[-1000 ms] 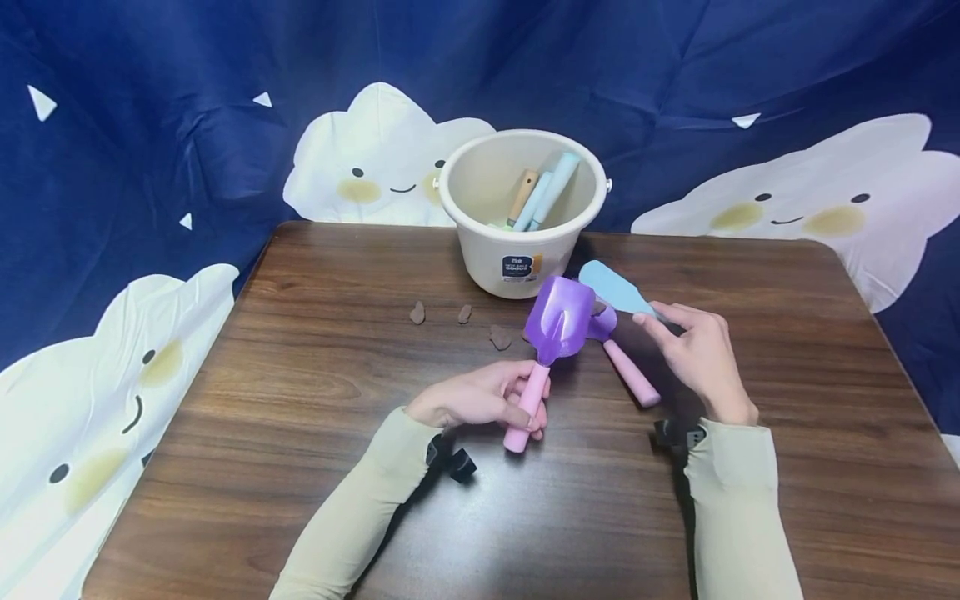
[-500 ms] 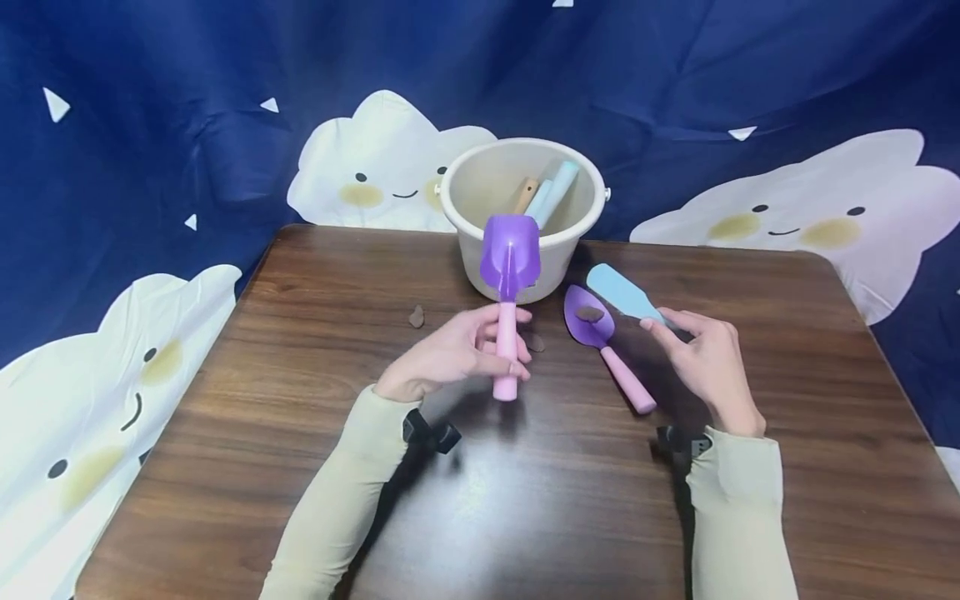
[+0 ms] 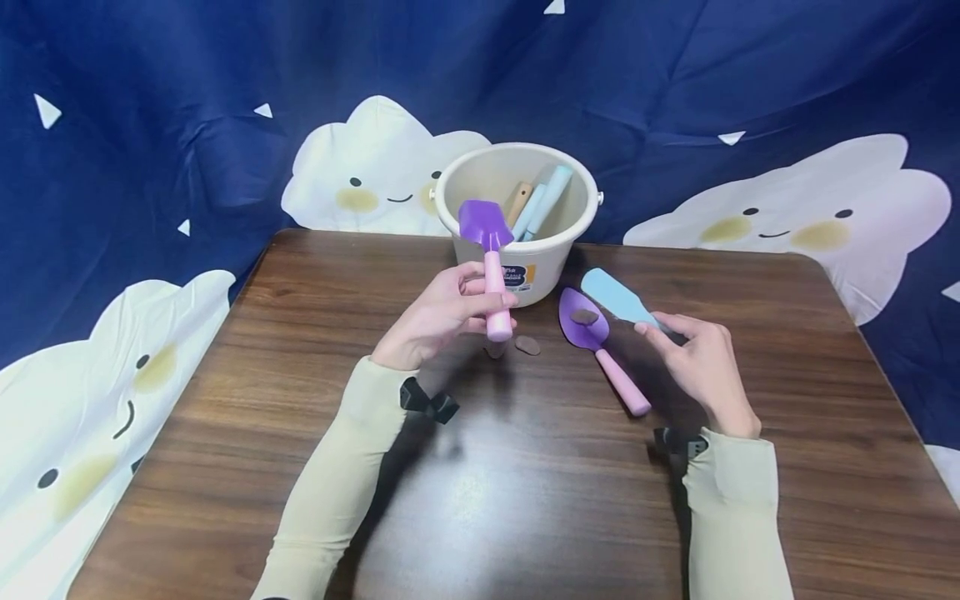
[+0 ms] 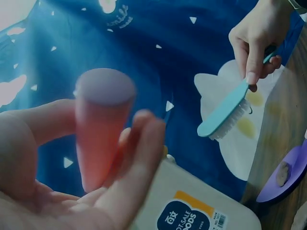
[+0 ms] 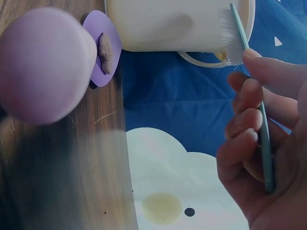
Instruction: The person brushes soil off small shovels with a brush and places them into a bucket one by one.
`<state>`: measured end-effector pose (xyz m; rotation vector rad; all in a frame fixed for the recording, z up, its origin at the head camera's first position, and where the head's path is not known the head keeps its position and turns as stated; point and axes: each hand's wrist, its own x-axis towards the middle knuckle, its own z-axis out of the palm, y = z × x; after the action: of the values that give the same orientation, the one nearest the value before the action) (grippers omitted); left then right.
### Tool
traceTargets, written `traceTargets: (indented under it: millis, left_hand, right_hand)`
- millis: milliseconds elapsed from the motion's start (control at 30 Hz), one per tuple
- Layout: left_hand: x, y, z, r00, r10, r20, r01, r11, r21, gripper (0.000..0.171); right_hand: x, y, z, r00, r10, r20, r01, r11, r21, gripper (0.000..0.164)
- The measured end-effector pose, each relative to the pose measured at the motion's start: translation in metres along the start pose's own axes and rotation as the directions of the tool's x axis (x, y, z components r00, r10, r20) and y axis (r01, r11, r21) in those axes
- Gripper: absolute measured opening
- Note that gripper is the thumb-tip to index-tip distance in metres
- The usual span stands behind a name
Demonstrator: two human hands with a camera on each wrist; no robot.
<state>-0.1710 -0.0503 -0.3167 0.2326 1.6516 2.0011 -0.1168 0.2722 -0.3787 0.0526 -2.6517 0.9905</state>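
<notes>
My left hand (image 3: pixel 438 312) grips the pink handle of a small purple shovel (image 3: pixel 482 223). Its blade is raised in front of the bucket's near rim, and its handle end faces the camera in the left wrist view. My right hand (image 3: pixel 708 371) holds a light blue brush (image 3: pixel 611 293) by its handle; white bristles (image 4: pixel 232 122) show under its head. Between the hands, a purple trowel (image 3: pixel 572 302) with a pink handle lies on the table, a brown lump (image 3: pixel 584 317) on its blade. Another brown piece (image 3: pixel 527 344) is on the table below the left hand.
A cream bucket (image 3: pixel 551 262) stands at the table's back edge, with light blue handles (image 3: pixel 551 196) and a wooden handle (image 3: pixel 519 202) leaning inside. Behind the wooden table (image 3: pixel 480 517) hangs a blue cloth (image 3: pixel 187 100) with white clouds.
My left hand has carried the shovel leftward and up toward the bucket, turning its blade to the left. The right hand with the brush has barely moved.
</notes>
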Motion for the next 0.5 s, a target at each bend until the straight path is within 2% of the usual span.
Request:
traceTargets:
  millis: [233, 500]
  left_hand:
    - [0.009, 0.002, 0.006, 0.993, 0.003, -0.118, -0.01, 0.998, -0.058, 0.039]
    - [0.015, 0.007, 0.009, 0.986, 0.016, -0.166, -0.037, 0.992, -0.121, 0.045]
  right_hand:
    - [0.001, 0.0, 0.002, 1.0, -0.005, 0.006, 0.005, 1.0, -0.002, 0.037]
    - [0.001, 0.001, 0.002, 1.0, -0.013, 0.015, 0.013, 1.0, 0.002, 0.037]
